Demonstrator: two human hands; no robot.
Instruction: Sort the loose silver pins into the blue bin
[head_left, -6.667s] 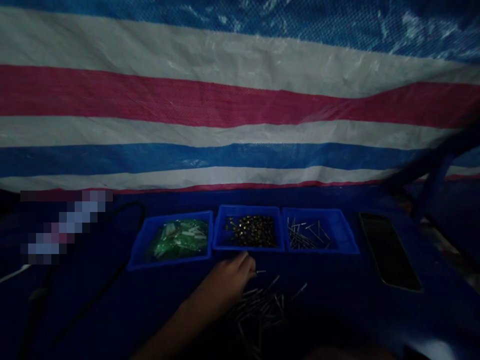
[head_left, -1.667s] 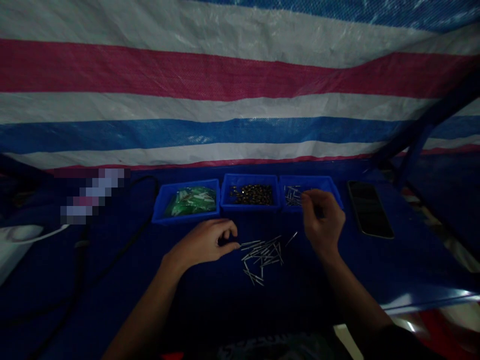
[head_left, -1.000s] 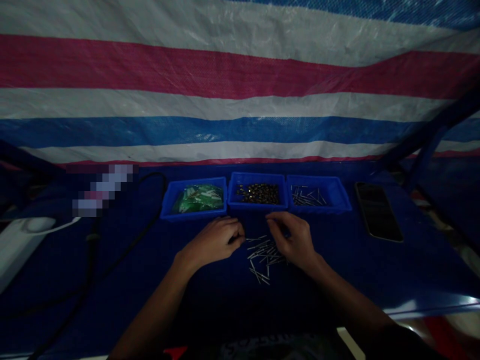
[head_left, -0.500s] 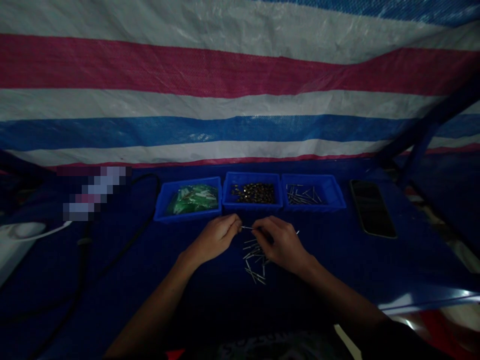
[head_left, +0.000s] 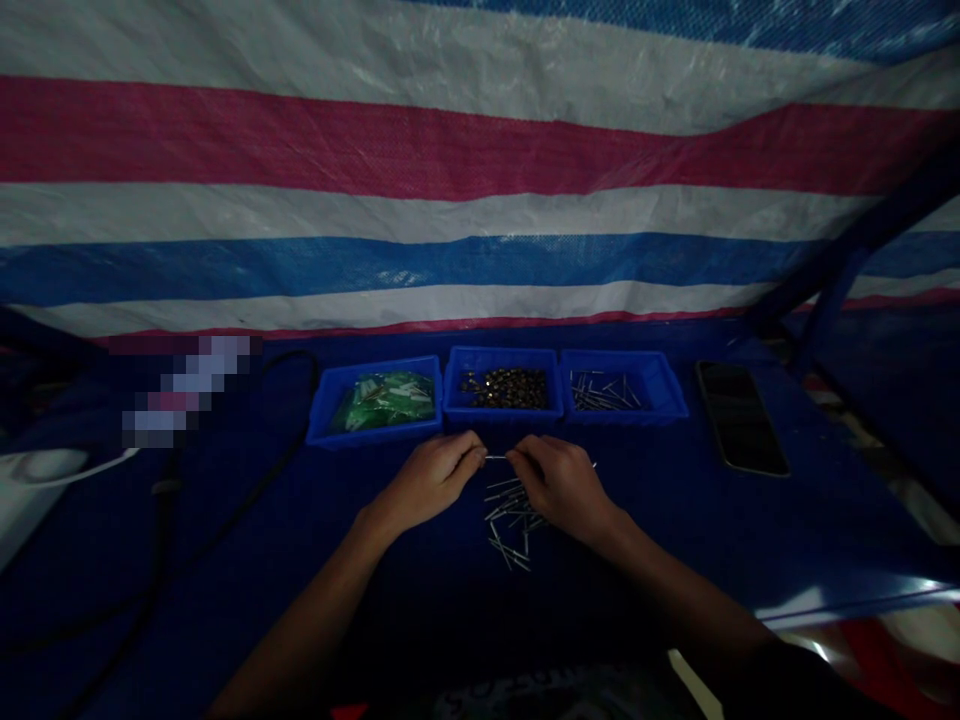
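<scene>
Between my two hands runs a thin metal pin [head_left: 496,458]. My left hand [head_left: 435,475] pinches its left end, and my right hand [head_left: 562,480] pinches the right end. Below and beside my right hand lies a loose pile of metal pins [head_left: 510,510]. Behind my hands stand three blue bins: the left bin [head_left: 375,434] holds a green bag with pale pieces, the middle bin [head_left: 504,413] small dark brassy parts, the right bin [head_left: 660,385] several metal pins. Fingertip details are too dark to tell.
A dark phone [head_left: 742,418] lies right of the bins on the blue table [head_left: 675,500]. At the left are a black cable [head_left: 262,490], a white device [head_left: 34,490] and a blurred-out item. A striped tarp [head_left: 480,150] hangs behind, with a blue frame bar at right.
My hands have moved very slightly apart, showing a little more of the pin between them. The view has shifted slightly.
</scene>
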